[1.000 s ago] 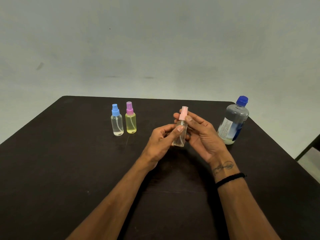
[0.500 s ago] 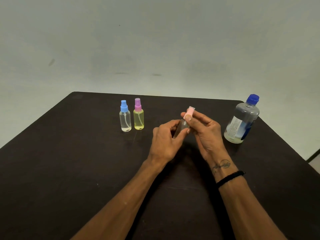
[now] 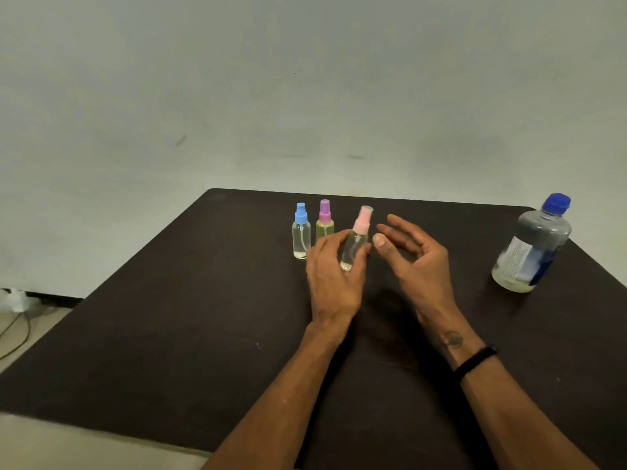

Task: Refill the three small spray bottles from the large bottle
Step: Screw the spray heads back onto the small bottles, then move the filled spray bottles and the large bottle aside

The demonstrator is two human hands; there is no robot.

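While the person leans over the dark table [image 3: 169,334], the items stand as follows:

- Left hand [image 3: 334,276]: fingers wrapped round the clear body of the pink-capped spray bottle [image 3: 354,244], holding it tilted with the cap leaning away to the right; cap on, a trace of liquid at the base.
- Right hand [image 3: 415,262]: spread loose, fingers apart and curled, palm turned toward the held bottle, just beside it but touching nothing.
- Blue-capped spray bottle [image 3: 301,234]: upright on the table, leftmost of the row, clear body, a thin layer of liquid at the bottom.
- Purple-capped spray bottle [image 3: 324,220]: upright just beside the blue one, yellowish body, lower part hidden behind the left hand.
- Large bottle [image 3: 532,245]: standing near the right far corner of the table, well apart from both hands, blue cap on, label facing left, a low layer of pale liquid inside.
- Black wristband [image 3: 475,362]: on the right wrist.
- Cable [image 3: 17,334]: on the floor, left of the table.
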